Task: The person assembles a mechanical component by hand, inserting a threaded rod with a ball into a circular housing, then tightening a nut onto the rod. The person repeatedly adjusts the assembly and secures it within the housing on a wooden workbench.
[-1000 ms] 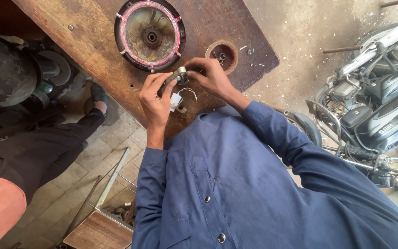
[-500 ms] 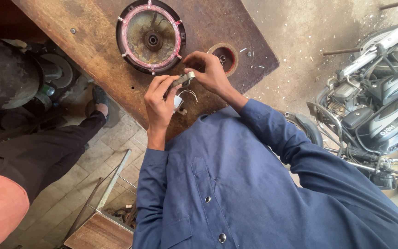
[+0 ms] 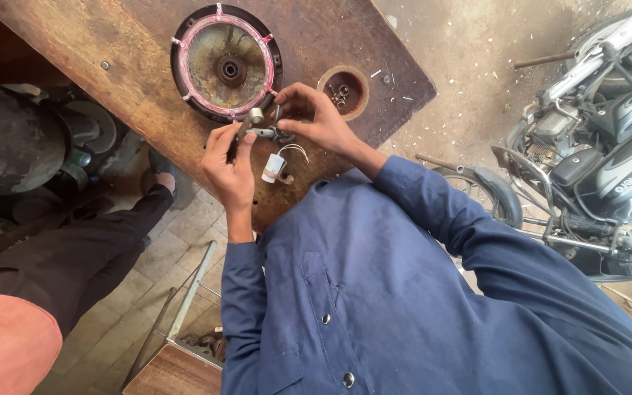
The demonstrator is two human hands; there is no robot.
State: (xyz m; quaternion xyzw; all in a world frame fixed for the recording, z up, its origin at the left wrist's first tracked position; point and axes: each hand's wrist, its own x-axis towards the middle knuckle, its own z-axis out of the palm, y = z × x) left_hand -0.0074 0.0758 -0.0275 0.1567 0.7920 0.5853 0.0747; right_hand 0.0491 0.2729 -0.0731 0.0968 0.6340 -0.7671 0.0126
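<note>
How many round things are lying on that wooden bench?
2. The big round metal disc with the pink ring lies near the bench's far edge; the small round rusty cup of bolts sits to its right, beside the hands. Others may hide under the hands.

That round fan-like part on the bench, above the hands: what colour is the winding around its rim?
Pinkish red, on the round part; its middle is rusty brown. The head view shows it best.

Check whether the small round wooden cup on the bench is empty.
Not empty: the small round wooden cup holds a few small metal bits, visible through its open top.
</note>
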